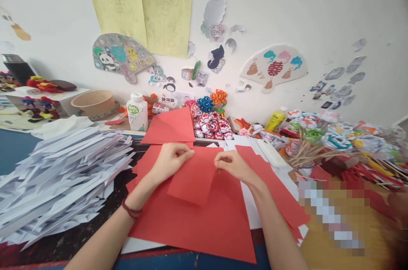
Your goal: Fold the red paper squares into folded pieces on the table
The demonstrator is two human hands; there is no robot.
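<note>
A smaller sheet of red paper (194,180) is held up between my two hands, tilted above a large red sheet (204,236) on the table. My left hand (174,157) pinches its upper left corner between thumb and fingers. At the upper right edge, my right hand (231,163) has its fingers closed on the same sheet. A stack of red squares (168,125) lies just beyond my left hand. More red sheets (274,189) lie under and beside my right forearm, with white paper beneath them.
A tall pile of folded white paper strips (63,176) fills the left side. A white bottle (137,112) and red-and-white paper flowers (213,124) stand along the wall. Paper flowers on sticks (314,134) and a yellow bottle (276,119) sit at the right.
</note>
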